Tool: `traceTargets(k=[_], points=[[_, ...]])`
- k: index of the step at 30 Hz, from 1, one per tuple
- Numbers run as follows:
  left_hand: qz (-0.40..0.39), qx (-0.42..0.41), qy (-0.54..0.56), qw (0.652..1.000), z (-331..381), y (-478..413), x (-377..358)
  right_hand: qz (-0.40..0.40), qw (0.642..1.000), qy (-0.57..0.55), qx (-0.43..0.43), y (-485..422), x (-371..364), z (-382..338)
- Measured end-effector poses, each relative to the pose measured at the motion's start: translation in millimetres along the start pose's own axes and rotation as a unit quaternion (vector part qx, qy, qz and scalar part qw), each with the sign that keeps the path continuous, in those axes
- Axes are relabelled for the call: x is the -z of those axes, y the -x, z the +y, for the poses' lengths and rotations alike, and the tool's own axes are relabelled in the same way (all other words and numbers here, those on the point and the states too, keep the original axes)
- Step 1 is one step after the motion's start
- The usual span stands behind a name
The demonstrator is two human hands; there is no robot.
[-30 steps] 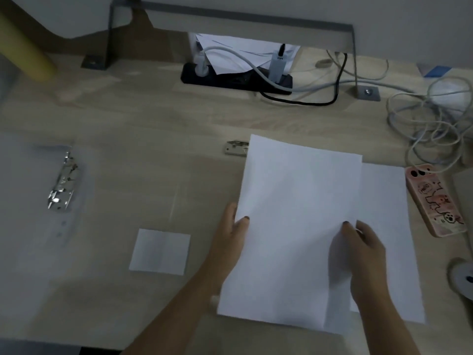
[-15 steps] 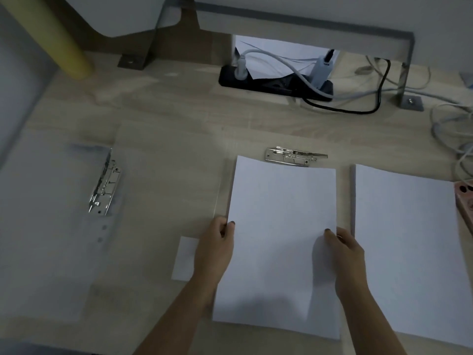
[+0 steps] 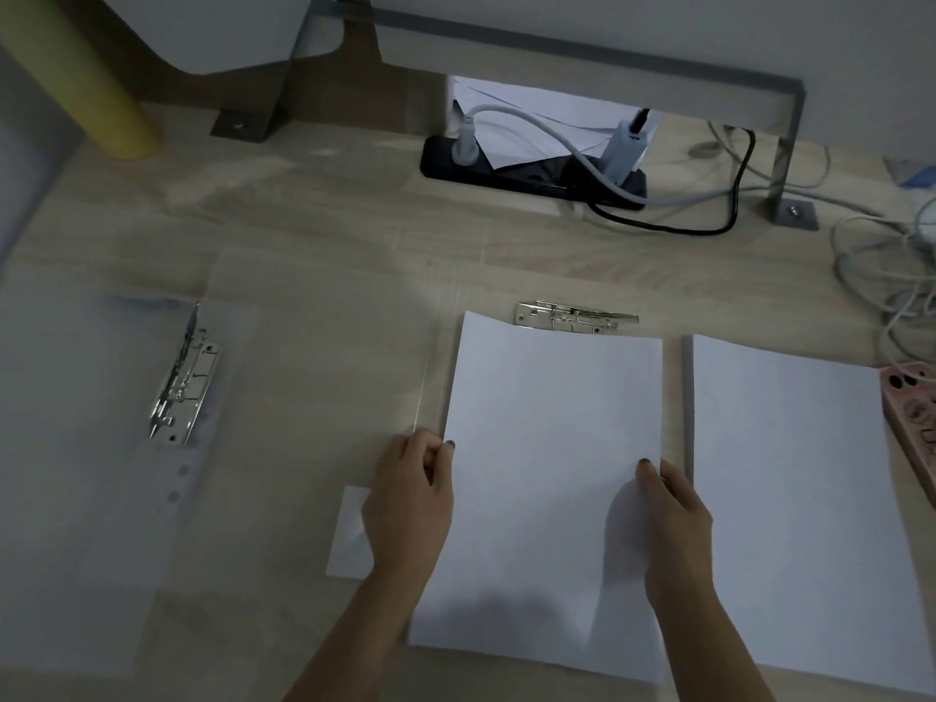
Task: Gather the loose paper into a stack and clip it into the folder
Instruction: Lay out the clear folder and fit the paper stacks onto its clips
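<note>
Both hands on the work. My left hand (image 3: 410,504) pinches the left long edge of the white rectangular paper stack (image 3: 547,458), thumb on top, fingers curled beneath. My right hand (image 3: 673,519) grips the right long edge the same way. So both are closed on the stack, roughly at mid-length.

The stack lies flat on the pale wood-grain desk (image 3: 329,220), over what looks like a clear plastic folder sheet (image 3: 324,347); its edges are faint, so I cannot fix its outline.

Key relation: the silver metal lever clip (image 3: 577,316) lies straight ahead of the hands, just beyond the stack's far short edge. The stack's long axis runs away from me, directly toward that clip. The clip's own long axis runs crosswise, parallel to that short edge. Neither hand is clearly nearer.

Judgement: next move is a forward slide of the stack under the clip.

Noted: a second white sheet pile (image 3: 790,499) sits just right of the right hand, ungathered. Another silver clip (image 3: 185,382) lies well to the left.
</note>
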State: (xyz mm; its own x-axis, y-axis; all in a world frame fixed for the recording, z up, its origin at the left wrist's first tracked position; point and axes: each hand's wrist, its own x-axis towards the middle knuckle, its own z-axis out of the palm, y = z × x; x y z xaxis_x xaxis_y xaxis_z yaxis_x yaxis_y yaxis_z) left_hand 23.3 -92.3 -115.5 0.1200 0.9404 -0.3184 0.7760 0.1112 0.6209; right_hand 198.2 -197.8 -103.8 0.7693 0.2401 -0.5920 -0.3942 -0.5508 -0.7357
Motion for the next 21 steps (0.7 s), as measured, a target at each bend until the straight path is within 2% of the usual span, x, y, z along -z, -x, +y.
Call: traceTargets(k=[12,21], points=[[-0.003,0.005,0.022,1.000,-2,2,0,0.000,1.000,-0.019,-0.013,4,3,0],[0.009,0.035,-0.016,0.999,7,-7,-3,0.034,0.999,-0.042,0.004,0,-8,-7]])
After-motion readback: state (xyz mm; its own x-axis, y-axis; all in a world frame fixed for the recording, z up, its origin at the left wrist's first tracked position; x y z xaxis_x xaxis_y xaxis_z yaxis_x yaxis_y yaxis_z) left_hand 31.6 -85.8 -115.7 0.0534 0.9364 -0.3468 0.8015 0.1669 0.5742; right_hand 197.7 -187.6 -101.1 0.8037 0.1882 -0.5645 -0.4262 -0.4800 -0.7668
